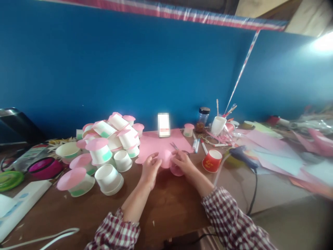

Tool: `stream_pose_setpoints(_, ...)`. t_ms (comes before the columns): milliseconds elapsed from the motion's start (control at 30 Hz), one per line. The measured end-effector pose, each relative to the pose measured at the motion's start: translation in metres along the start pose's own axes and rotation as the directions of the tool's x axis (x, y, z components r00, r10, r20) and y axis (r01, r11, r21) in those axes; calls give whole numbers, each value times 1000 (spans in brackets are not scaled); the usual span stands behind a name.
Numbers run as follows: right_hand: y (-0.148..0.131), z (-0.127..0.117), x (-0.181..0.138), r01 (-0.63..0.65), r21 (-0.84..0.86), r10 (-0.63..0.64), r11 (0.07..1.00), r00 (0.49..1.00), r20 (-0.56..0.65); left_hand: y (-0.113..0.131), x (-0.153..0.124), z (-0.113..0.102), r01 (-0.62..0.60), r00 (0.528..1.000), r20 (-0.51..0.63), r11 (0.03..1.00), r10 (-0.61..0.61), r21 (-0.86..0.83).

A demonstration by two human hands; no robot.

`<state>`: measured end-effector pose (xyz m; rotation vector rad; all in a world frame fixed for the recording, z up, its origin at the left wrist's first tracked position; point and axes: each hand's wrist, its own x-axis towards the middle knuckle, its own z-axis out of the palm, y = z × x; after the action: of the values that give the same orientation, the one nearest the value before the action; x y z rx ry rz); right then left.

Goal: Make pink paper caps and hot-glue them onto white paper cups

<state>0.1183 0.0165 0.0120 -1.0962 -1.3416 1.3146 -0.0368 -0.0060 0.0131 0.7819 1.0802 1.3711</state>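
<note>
My left hand point(151, 167) holds the edge of a pink paper piece point(164, 158) over the brown table point(166, 205). My right hand point(182, 161) grips small scissors point(173, 146) whose blades point up and back, right beside that pink piece, with a pink cup point(177, 171) under the hand. A larger pink sheet point(162, 142) lies flat just behind both hands.
A heap of white paper cups with pink lids point(109, 142) fills the left. A red cup point(212, 160), markers point(196, 145), a jar point(202, 119), a white cup of tools point(218, 124) and a glue gun point(243, 154) lie right. Coloured sheets point(281, 152) cover the far right.
</note>
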Motion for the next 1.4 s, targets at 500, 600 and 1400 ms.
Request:
stream_pose_setpoints(500,-14,-4,-50,227,-482,-229,846,972,57,-11,-5,-39,-85,996,55,804,65,588)
stream_pose_setpoints(600,-21,-11,-76,253,-486,-213,836,967,137,-8,-8,-38,-131,991,114,651,68,747)
stream_pose_setpoints(1400,-110,-91,41,-116,-904,-97,411,981,-170,-8,-27,-24,-444,825,322,180,464,878)
